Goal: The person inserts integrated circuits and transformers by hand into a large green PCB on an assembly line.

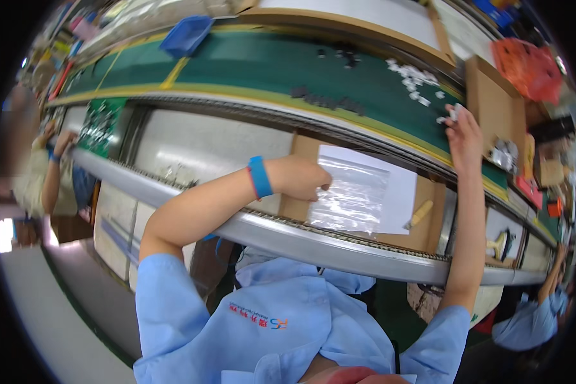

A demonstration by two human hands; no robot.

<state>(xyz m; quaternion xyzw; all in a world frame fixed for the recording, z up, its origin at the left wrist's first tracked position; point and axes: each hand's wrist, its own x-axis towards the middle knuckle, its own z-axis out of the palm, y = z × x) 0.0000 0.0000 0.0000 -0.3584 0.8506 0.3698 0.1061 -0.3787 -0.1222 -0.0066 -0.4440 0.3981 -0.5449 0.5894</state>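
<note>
My left hand point(299, 178), with a blue band on its wrist, is curled closed at the left edge of a clear plastic bag point(352, 198). What its fingers hold, if anything, is hidden. The bag lies on white paper point(400, 198) in a shallow cardboard box point(294, 150). Out to the right, my right hand point(465, 137) reaches over the green belt point(249, 61) and pinches a small white part point(455, 114). Several loose white parts point(416, 80) are scattered just beyond it.
Dark small parts point(326, 100) lie along the belt's near side. A yellow-handled tool point(419, 214) rests in the box. A metal rail point(288, 237) runs in front of me. A blue tray point(187, 36) sits far left; an open carton point(496, 96) stands right. Other people work at both sides.
</note>
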